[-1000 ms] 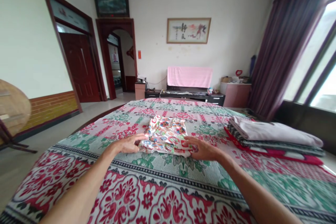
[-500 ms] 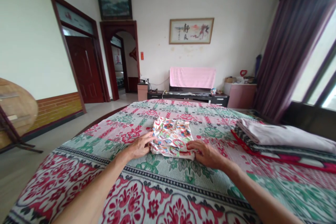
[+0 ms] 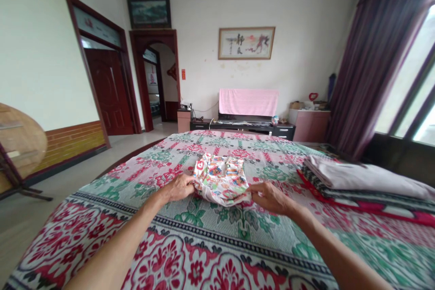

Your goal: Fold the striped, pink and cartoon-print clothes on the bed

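Note:
A small white cloth garment with a colourful cartoon print lies bunched on the flowered bedspread. Its exact kind I cannot make out. My left hand pinches its near left corner. At the near right corner, my right hand has it between thumb and fingers. The near edge sags a little between both hands, while the far part rests on the spread.
Folded cloths are stacked at the right on the spread. Beyond the far edge stands a low black cabinet with a pink cloth above it. A round wooden board leans at the left.
Both hands now pinch the garment's near corners and have lifted its near edge slightly; before, they lay flatter against its sides. The view has tilted up a little.

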Demonstrator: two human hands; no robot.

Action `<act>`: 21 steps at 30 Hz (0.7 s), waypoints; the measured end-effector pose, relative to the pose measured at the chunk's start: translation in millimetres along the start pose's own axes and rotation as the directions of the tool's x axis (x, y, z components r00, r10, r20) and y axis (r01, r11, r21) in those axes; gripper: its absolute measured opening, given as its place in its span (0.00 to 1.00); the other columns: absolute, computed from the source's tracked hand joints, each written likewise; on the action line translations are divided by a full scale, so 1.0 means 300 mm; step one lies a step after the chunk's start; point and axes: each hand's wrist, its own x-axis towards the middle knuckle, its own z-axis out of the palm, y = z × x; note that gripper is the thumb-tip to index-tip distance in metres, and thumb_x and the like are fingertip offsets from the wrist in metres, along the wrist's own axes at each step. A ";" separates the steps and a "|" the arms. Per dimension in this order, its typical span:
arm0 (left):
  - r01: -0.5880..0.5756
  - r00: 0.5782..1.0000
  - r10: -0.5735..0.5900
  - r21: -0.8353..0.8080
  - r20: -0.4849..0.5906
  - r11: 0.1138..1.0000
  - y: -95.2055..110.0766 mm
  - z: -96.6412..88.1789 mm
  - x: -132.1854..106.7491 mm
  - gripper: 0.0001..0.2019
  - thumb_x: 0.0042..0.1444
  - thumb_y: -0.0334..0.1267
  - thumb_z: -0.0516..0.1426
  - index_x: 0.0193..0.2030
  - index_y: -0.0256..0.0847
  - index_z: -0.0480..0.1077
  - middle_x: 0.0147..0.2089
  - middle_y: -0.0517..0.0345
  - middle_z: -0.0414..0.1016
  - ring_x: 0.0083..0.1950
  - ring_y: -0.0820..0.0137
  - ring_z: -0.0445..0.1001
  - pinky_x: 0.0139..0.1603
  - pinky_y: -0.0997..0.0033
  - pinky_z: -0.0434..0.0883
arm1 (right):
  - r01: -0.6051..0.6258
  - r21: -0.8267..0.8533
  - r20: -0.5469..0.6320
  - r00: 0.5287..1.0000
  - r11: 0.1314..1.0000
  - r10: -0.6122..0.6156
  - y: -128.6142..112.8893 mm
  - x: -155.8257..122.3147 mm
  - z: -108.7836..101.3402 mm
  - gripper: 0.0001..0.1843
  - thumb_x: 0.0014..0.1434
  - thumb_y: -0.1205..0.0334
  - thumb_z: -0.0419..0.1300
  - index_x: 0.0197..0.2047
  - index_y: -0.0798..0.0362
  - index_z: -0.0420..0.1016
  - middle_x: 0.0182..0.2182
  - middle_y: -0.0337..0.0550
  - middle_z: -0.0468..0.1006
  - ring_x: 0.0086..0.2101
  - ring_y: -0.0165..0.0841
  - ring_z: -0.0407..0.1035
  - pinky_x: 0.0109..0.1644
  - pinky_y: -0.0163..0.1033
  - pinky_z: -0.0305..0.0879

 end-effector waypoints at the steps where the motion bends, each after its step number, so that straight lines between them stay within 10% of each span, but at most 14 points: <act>1: 0.005 0.999 -0.004 -0.016 0.045 1.000 0.009 -0.012 -0.005 0.11 0.48 0.35 0.49 0.29 0.36 0.73 0.25 0.62 0.70 0.29 0.72 0.65 0.31 0.75 0.62 | -0.006 0.022 0.043 0.999 1.000 0.005 -0.011 0.000 -0.009 0.15 0.50 0.71 0.49 0.31 0.58 0.77 0.21 0.36 0.70 0.24 0.25 0.60 0.30 0.29 0.56; 12: 0.193 0.925 -0.080 -0.278 0.371 0.941 0.043 -0.110 -0.064 0.09 0.42 0.37 0.55 0.28 0.38 0.75 0.28 0.63 0.73 0.31 0.72 0.67 0.36 0.76 0.65 | -0.158 0.323 0.405 0.914 0.933 0.014 -0.130 -0.001 -0.062 0.12 0.52 0.67 0.52 0.32 0.57 0.78 0.20 0.33 0.63 0.22 0.22 0.52 0.24 0.28 0.48; 21: 0.271 0.908 -0.150 -0.274 0.390 0.923 0.009 -0.117 -0.080 0.13 0.39 0.34 0.53 0.30 0.37 0.77 0.28 0.61 0.77 0.32 0.69 0.71 0.35 0.74 0.67 | -0.174 0.372 0.519 0.853 0.912 -0.049 -0.134 0.010 -0.006 0.13 0.52 0.68 0.55 0.36 0.55 0.80 0.22 0.33 0.69 0.23 0.21 0.56 0.27 0.27 0.54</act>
